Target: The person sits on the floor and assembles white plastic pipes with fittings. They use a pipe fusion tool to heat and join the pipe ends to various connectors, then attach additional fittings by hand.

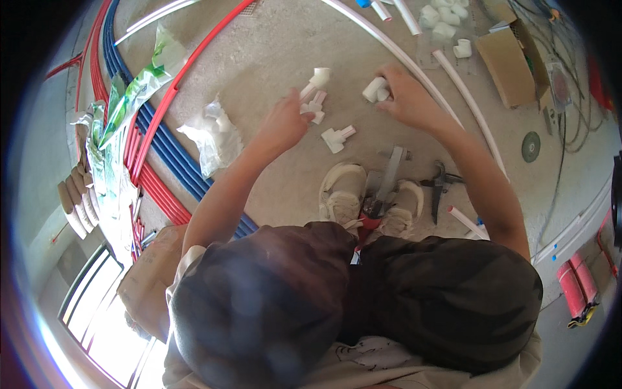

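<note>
My left hand reaches low over the concrete floor, its fingers curled at a white elbow fitting with a short pink-striped pipe stub. Against its thumb side lies a white tee fitting, also with a stub. My right hand has its thumb and fingers closed around a white pipe fitting; the fingertips are partly hidden behind it. Between the hands and my shoes lies another white tee with a pipe stub.
Beside my shoes are a grey tool with a red part and a black-handled cutter. Blue pipes and red pipes curve along the left, near a plastic bag. Rightward lie white pipes, a cardboard box and a disc.
</note>
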`<state>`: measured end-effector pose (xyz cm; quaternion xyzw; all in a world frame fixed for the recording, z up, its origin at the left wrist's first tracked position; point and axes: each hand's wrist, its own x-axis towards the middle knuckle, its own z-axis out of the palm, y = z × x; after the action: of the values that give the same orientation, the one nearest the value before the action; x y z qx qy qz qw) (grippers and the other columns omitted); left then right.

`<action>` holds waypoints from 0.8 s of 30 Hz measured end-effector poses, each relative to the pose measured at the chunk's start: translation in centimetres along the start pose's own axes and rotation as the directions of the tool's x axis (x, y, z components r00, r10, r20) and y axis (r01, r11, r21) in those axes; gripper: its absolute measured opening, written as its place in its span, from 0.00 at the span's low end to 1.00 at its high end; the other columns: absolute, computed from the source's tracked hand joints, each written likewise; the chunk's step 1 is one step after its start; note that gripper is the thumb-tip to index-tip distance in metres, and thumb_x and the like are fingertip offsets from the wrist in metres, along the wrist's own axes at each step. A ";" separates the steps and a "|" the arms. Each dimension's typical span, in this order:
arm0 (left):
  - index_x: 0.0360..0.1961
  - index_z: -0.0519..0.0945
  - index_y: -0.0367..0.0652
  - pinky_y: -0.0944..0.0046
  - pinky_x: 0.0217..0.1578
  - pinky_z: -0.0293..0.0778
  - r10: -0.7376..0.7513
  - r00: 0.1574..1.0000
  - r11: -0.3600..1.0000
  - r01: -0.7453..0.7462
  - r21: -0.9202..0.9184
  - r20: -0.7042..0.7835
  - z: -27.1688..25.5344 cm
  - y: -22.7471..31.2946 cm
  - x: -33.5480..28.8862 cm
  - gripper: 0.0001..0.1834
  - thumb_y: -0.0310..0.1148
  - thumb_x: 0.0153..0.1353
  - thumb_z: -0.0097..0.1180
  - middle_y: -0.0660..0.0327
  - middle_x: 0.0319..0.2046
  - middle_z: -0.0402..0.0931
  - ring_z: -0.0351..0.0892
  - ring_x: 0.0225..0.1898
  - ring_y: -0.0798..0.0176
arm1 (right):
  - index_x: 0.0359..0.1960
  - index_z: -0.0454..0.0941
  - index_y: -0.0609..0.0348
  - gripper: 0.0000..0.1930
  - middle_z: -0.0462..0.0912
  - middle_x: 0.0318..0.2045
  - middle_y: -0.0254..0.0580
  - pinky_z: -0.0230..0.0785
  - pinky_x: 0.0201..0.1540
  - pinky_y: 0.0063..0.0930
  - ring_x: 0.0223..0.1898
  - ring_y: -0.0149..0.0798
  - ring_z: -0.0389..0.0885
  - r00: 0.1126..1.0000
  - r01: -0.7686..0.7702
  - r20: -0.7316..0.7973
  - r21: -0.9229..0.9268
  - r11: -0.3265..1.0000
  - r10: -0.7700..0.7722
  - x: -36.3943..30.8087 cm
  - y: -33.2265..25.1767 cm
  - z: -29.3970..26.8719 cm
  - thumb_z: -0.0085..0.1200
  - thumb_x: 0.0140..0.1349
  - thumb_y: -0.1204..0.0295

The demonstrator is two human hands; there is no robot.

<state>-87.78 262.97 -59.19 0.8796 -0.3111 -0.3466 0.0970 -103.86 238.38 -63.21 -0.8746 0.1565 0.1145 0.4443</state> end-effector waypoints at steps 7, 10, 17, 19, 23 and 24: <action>0.48 0.68 0.37 0.36 0.44 0.71 0.029 0.999 1.000 -0.028 0.005 -0.046 -2.0 1.7 1.6 0.14 0.34 0.70 0.54 0.34 0.40 0.79 0.79 0.46 0.29 | 0.59 0.71 0.64 0.27 0.82 0.47 0.42 0.80 0.47 0.28 0.46 0.34 0.82 0.954 -0.122 -0.020 0.887 0.445 0.300 -3.7 0.2 -2.7 0.69 0.63 0.68; 0.49 0.69 0.38 0.37 0.44 0.71 0.075 0.997 0.988 -0.069 0.139 -0.036 -2.8 2.9 1.9 0.13 0.33 0.70 0.53 0.36 0.40 0.79 0.79 0.47 0.31 | 0.60 0.71 0.68 0.23 0.82 0.49 0.45 0.81 0.50 0.28 0.45 0.36 0.83 0.946 -0.142 0.045 0.948 0.285 0.320 -4.9 0.2 -3.6 0.60 0.71 0.66; 0.43 0.77 0.42 0.45 0.40 0.76 0.315 0.942 0.861 -0.234 0.452 -0.112 -4.1 6.5 -0.2 0.08 0.30 0.64 0.53 0.49 0.34 0.80 0.84 0.40 0.43 | 0.52 0.74 0.69 0.18 0.84 0.44 0.49 0.84 0.47 0.31 0.43 0.40 0.86 0.943 -0.096 0.076 0.994 0.044 0.325 -6.9 -1.4 -4.6 0.49 0.78 0.61; 0.40 0.79 0.43 0.50 0.37 0.76 0.439 0.893 0.740 -0.298 0.603 -0.097 -4.7 7.9 -1.1 0.07 0.30 0.62 0.54 0.53 0.31 0.80 0.84 0.37 0.48 | 0.52 0.74 0.67 0.19 0.84 0.44 0.49 0.83 0.44 0.30 0.41 0.40 0.87 0.940 -0.111 0.064 0.986 0.123 0.335 -7.4 -2.4 -4.9 0.48 0.78 0.60; 0.35 0.80 0.44 0.56 0.34 0.71 0.610 0.792 0.543 -0.381 0.748 -0.040 -6.0 10.8 -3.0 0.05 0.30 0.57 0.56 0.58 0.29 0.78 0.80 0.33 0.56 | 0.53 0.74 0.64 0.21 0.85 0.44 0.50 0.81 0.39 0.27 0.37 0.39 0.88 0.935 -0.178 0.058 0.930 0.320 0.351 -8.2 -4.6 -5.6 0.47 0.77 0.56; 0.36 0.79 0.44 0.56 0.34 0.70 0.611 0.792 0.508 -0.382 0.772 -0.010 -6.3 11.5 -3.3 0.06 0.30 0.57 0.56 0.59 0.29 0.77 0.79 0.33 0.56 | 0.52 0.74 0.64 0.21 0.86 0.44 0.50 0.81 0.38 0.27 0.36 0.39 0.88 0.934 -0.203 0.066 0.907 0.370 0.350 -8.3 -5.1 -5.7 0.47 0.77 0.55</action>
<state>-90.98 255.68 -48.28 0.7516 -0.6472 -0.0187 -0.1262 -109.25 238.03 -53.31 -0.4651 0.3677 0.0249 0.8049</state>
